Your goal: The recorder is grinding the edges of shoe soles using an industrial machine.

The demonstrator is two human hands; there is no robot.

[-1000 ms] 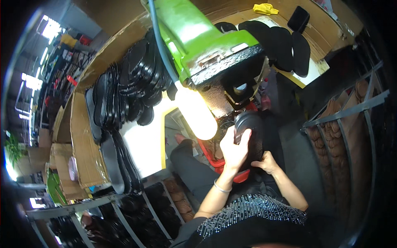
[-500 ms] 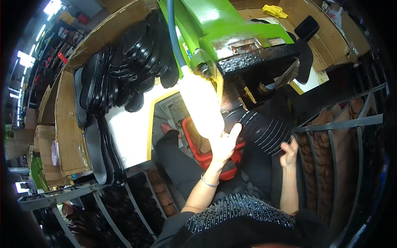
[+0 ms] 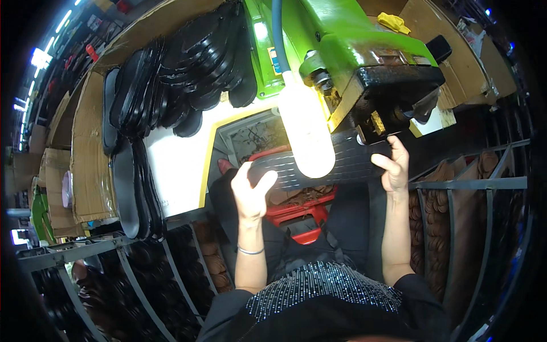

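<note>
A stretched row of black shoe soles (image 3: 350, 158), with pale lines between their edges, spans the space between my hands, below the green machine's black head (image 3: 387, 94). My left hand (image 3: 250, 194) closes on the row's left end, thumb raised. At the other end, my right hand (image 3: 391, 165) grips with thumb and fingers, just under the machine head. A glowing lamp (image 3: 307, 131) hangs in front of the row and hides part of its middle. Beneath it, between my legs, sits a red container (image 3: 302, 212) with brown scraps inside.
The green machine (image 3: 347, 34) stands ahead. Black soles (image 3: 205, 62) are heaped on the white table (image 3: 176, 176) at left, inside a cardboard wall (image 3: 90, 154). A metal rack (image 3: 74, 257) stands lower left; another rack (image 3: 467, 183) with brown soles is at right. A yellow cloth (image 3: 393, 23) lies at the back.
My left hand has moved left, out from beside the lamp, and the right hand has risen. The row of soles has gone from slanting to nearly level. The head view has shifted slightly.
</note>
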